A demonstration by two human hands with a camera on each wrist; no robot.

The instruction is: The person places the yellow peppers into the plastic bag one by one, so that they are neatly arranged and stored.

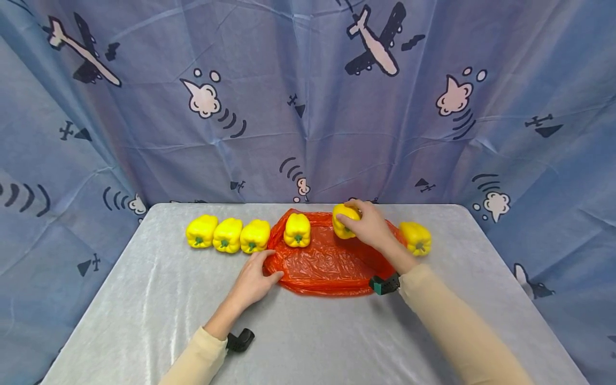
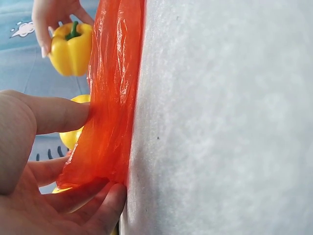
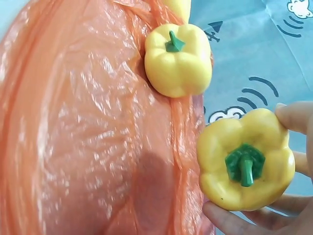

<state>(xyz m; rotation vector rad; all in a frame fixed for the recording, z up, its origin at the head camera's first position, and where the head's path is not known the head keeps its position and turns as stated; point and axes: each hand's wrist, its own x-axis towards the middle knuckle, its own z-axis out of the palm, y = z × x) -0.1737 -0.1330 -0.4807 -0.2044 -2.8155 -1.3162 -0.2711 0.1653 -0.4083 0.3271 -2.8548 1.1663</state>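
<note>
My right hand (image 1: 371, 224) grips a yellow bell pepper (image 1: 344, 221) above the far right part of a red plastic bag (image 1: 327, 262). In the right wrist view, the held pepper's green stem faces the camera. A second bell pepper (image 1: 297, 230) sits on the bag's left part, stem toward me. My left hand (image 1: 252, 278) is at the bag's left edge, thumb and fingers spread apart and touching the plastic. The left wrist view shows the thumb against the red film, with the other fingertips by its lower edge near the tabletop.
Left of the bag, three yellow bell peppers stand in a row, the nearest to it being this pepper (image 1: 255, 236). Another bell pepper (image 1: 416, 238) lies at the bag's right end. The white table (image 1: 308, 342) ends at a blue patterned curtain (image 1: 269, 107).
</note>
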